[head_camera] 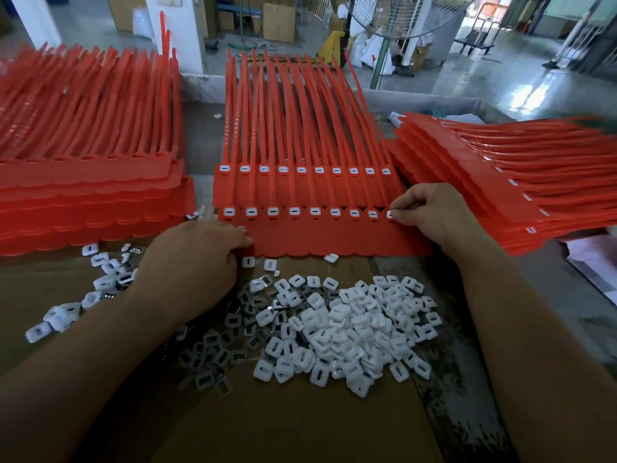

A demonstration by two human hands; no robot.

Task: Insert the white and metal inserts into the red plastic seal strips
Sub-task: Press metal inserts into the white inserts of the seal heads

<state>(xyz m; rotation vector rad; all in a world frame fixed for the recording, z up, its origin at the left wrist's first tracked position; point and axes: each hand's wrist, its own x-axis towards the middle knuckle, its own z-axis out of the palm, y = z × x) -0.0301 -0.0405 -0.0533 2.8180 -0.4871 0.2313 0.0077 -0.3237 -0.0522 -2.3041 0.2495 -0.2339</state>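
While left hand (pixel 197 262) is pressing the bendy-looking strip (pixel 334 235) flat, right hand (pixel 430 212) is pinching a seemingly light insert (pixel 390 214) edgewise.

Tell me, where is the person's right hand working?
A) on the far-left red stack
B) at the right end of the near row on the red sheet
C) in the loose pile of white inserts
B: the right hand pinches a white insert at the right end of the red strip sheet's near row.
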